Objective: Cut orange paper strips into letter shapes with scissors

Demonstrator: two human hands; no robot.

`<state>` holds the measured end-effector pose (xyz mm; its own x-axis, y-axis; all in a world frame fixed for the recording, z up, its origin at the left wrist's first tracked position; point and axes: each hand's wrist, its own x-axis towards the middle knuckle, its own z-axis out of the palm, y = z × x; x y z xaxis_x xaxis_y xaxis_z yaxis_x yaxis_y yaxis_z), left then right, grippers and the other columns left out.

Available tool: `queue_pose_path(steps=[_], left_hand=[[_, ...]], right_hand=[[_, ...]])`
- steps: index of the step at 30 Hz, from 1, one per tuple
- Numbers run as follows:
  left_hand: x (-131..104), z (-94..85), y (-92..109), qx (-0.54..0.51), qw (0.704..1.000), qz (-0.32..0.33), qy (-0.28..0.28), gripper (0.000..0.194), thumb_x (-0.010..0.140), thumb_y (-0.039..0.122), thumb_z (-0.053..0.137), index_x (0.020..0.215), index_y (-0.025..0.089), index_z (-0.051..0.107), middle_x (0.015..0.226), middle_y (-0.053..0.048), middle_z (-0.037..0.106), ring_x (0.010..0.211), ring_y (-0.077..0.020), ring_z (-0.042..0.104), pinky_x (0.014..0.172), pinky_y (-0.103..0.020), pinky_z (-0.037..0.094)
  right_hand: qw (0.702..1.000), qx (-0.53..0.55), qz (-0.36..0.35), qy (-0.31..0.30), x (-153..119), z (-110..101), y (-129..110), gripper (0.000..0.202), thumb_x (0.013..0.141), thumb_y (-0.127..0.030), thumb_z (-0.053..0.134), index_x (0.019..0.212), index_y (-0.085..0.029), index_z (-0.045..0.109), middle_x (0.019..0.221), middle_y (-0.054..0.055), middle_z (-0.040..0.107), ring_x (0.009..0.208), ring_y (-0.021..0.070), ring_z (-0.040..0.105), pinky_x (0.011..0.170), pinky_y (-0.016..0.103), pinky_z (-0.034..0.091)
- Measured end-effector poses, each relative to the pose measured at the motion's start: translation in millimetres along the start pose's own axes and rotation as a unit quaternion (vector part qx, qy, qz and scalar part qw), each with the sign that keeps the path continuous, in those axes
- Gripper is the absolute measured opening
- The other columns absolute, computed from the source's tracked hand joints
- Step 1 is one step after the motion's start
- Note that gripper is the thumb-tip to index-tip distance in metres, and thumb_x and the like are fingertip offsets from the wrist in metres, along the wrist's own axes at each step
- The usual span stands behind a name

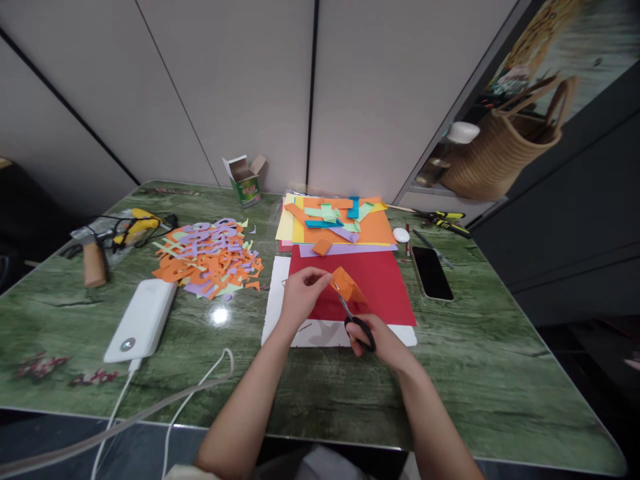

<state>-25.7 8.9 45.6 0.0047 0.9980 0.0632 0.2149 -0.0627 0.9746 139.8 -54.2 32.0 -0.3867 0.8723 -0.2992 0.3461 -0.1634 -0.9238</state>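
From where I stand, the person's left hand (305, 293) has thumb and fingertips pinched together on the upper-left edge of a small piece of orange paper (346, 283). That piece sits above a red sheet (385, 287); I can't tell whether it touches it. The right hand (373, 333) has its fingers closed around the black handles of a pair of scissors (348, 311), which point toward eleven o'clock with the blades against the orange paper. Whether those blades are parted, I can't make out.

Taking the orange paper as the middle of the dial, a stack of coloured paper (386, 230) lies at twelve, with loose strips (327, 225) scattered over it. Under the red sheet a white sheet (276, 300) pokes out along the near and left sides. At nine there's a heap of orange, purple and pale green cutouts (215, 257). A white power bank (143, 317) lies between eight and nine, its cable plugged in. An open green box (246, 190) stands toward ten. At two is a white oval object (401, 235), and at three a dark-screened phone (433, 273), all on the green marbled table (320, 407).
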Motion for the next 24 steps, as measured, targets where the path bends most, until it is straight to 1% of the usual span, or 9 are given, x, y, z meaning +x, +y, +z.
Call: queue_pose_path(steps=[5,11,17,24], left_hand=[[0.4,-0.9,0.1,-0.002,1.0,0.001,-0.008,0.02,0.068,0.034,0.055,0.07,0.016,0.064,0.07,-0.003,0.066,0.065,-0.0145,0.058,0.062,-0.026,0.044],[0.3,-1.5,0.6,0.0,1.0,0.005,-0.01,0.02,0.068,0.034,0.055,0.07,0.016,0.064,0.07,-0.003,0.066,0.066,-0.0143,0.058,0.062,-0.025,0.044],[1.0,0.0,-1.6,-0.003,1.0,0.002,-0.009,0.022,0.068,0.035,0.054,0.07,0.015,0.063,0.068,-0.002,0.065,0.064,-0.0142,0.057,0.061,-0.025,0.044],[1.2,-0.5,-1.7,-0.006,1.0,-0.002,-0.016,0.021,0.069,0.035,0.054,0.068,0.016,0.062,0.065,-0.001,0.062,0.061,-0.0128,0.054,0.058,-0.024,0.042]], right_hand=[[1.0,-0.006,0.01,0.01,0.0,0.3,2.6,0.042,0.079,-0.049,0.041,0.055,-0.015,0.046,0.044,-0.002,0.048,0.045,0.0096,0.044,0.048,0.02,0.033],[1.0,-0.004,-0.001,0.005,-0.1,-0.2,3.6,0.04,0.08,-0.047,0.042,0.055,-0.015,0.047,0.045,-0.002,0.049,0.045,0.0096,0.045,0.049,0.021,0.033],[1.0,-0.001,0.003,0.009,0.8,0.1,4.7,0.041,0.08,-0.047,0.041,0.055,-0.015,0.048,0.045,-0.001,0.05,0.045,0.0095,0.045,0.049,0.02,0.033],[1.0,0.001,0.003,0.006,0.1,-0.6,1.3,0.04,0.08,-0.046,0.042,0.055,-0.015,0.047,0.046,-0.001,0.05,0.047,0.0097,0.045,0.05,0.02,0.033]])
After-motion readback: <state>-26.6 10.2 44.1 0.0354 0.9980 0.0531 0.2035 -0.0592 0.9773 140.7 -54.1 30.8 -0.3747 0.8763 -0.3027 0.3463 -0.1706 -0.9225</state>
